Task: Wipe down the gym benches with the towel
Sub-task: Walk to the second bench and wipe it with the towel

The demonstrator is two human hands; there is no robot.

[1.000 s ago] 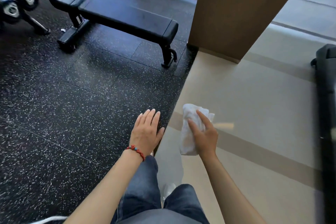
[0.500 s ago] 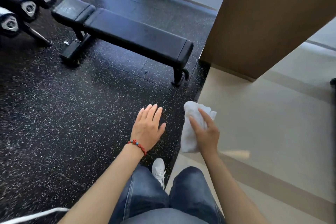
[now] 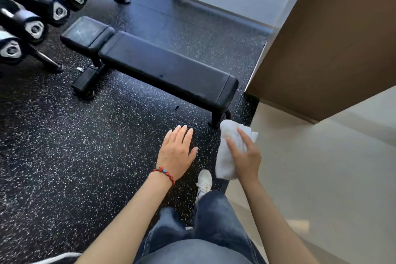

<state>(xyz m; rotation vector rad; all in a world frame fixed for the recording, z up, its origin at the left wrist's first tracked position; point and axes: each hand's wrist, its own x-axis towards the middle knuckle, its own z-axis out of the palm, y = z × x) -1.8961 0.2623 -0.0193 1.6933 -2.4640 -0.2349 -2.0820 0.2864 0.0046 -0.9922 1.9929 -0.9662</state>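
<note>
The right hand (image 3: 246,156) grips the bunched white towel (image 3: 228,152) in the air short of the black flat weight bench (image 3: 167,68), the left hand (image 3: 176,152) flat and empty; a loose fold could drag on the speckled rubber floor (image 3: 75,146) and carry grit onto the pad

We see both forearms bare to the lower edge of the view, with no sleeve showing on either. Our left hand (image 3: 176,153) carries a beaded bracelet (image 3: 164,173) at the wrist, mostly red beads with a few turquoise ones strung between them. Our right hand (image 3: 246,156) wears nothing at the wrist. We wear blue denim jeans (image 3: 216,214), faded in patches, and a white lace-up sneaker (image 3: 204,182) shows on one foot.
</note>
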